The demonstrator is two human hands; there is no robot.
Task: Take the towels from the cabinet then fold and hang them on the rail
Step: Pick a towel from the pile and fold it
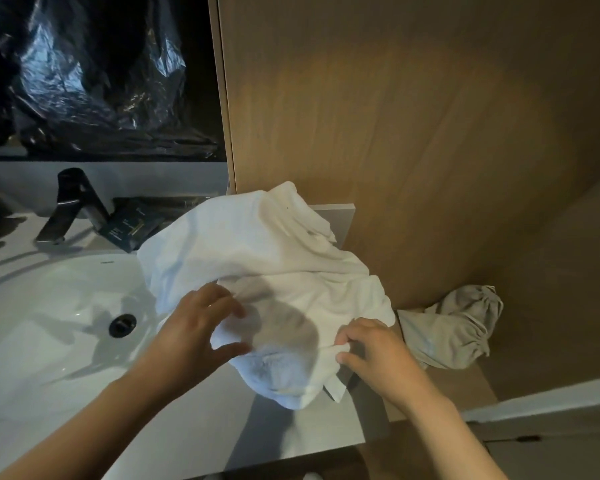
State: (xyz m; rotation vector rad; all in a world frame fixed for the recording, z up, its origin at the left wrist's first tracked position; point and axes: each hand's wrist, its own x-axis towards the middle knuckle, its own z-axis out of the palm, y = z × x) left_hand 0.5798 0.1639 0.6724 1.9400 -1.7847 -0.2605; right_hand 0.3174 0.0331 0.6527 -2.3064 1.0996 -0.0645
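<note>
A crumpled white towel lies heaped on the grey counter, draped partly over the right rim of the sink. My left hand hovers at its near left side with fingers and thumb spread around a fold, touching the cloth. My right hand pinches the towel's near right edge between curled fingers and thumb. A second, greyish cloth lies bunched on the wooden surface to the right. No rail is in view.
A white sink basin with a dark drain fills the left. A black tap and a dark packet stand behind it. A wooden cabinet panel rises at the back right; black plastic sheeting covers the upper left.
</note>
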